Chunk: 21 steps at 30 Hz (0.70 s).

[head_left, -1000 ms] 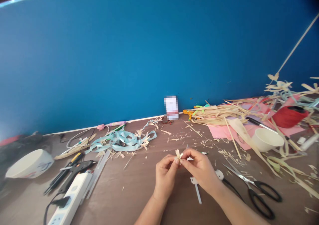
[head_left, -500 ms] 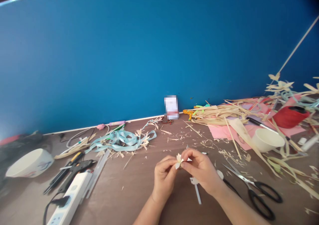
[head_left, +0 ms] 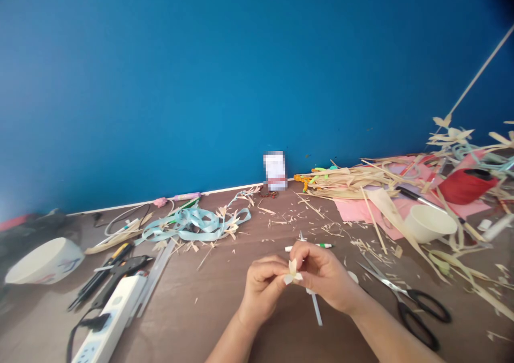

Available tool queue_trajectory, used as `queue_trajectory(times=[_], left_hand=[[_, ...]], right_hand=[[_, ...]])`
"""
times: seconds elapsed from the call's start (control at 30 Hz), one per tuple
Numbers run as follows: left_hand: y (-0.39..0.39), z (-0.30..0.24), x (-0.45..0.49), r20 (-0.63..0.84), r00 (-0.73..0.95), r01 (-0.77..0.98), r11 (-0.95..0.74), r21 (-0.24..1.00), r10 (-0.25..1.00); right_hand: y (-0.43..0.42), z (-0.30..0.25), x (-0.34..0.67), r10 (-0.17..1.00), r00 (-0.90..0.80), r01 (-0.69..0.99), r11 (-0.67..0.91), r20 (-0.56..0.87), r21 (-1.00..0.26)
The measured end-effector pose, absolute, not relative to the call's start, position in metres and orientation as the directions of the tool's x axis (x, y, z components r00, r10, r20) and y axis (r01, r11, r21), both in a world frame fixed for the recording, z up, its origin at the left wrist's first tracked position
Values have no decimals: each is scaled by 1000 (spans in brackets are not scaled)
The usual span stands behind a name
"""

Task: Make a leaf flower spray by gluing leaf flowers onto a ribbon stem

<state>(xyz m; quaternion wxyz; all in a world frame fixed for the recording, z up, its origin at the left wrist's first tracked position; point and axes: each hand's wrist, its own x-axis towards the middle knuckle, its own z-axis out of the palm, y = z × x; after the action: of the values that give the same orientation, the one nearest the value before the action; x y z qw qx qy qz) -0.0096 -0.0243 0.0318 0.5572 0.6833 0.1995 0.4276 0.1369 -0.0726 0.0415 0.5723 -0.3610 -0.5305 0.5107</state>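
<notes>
My left hand (head_left: 262, 285) and my right hand (head_left: 324, 274) meet over the brown table (head_left: 201, 320), both pinching a small pale leaf flower (head_left: 293, 271) between their fingertips. Its little petals stick out between the two thumbs. A white strip (head_left: 316, 309) lies on the table just under my right hand. A white pen with a green tip (head_left: 311, 246) lies just beyond my fingers.
Black-handled scissors (head_left: 405, 299) lie right of my right hand. A white cup (head_left: 429, 224), a red spool (head_left: 466, 186), pink paper (head_left: 361, 210) and dry leaf strips (head_left: 349, 181) crowd the right. Light blue ribbon (head_left: 193, 224), a glue gun (head_left: 116, 272), a power strip (head_left: 108, 320) and a white bowl (head_left: 44, 261) sit left.
Both hands have drifted slightly down and toward me with the flower. The view has tilted a little.
</notes>
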Motion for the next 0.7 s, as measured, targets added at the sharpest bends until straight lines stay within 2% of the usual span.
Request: queue_trajectory(times=[0.13,0.27,0.47,0.7], left_hand=[[-24,34,-9,390,559,-194,-342,920,732],[-22,35,-9,437,579,-266,-348,899,688],[-19,33,-9,388,605,-274,-275,921,695],[-19,32,-9,441,605,-255,-363,896,663]], right_hand=[[-72,39,139,959,-56,-153,265,276,-952],[-70,36,140,953,-48,-178,285,298,-942],[-69,37,141,954,-81,-205,266,287,-942],[-71,40,143,949,-131,-188,262,288,-947]])
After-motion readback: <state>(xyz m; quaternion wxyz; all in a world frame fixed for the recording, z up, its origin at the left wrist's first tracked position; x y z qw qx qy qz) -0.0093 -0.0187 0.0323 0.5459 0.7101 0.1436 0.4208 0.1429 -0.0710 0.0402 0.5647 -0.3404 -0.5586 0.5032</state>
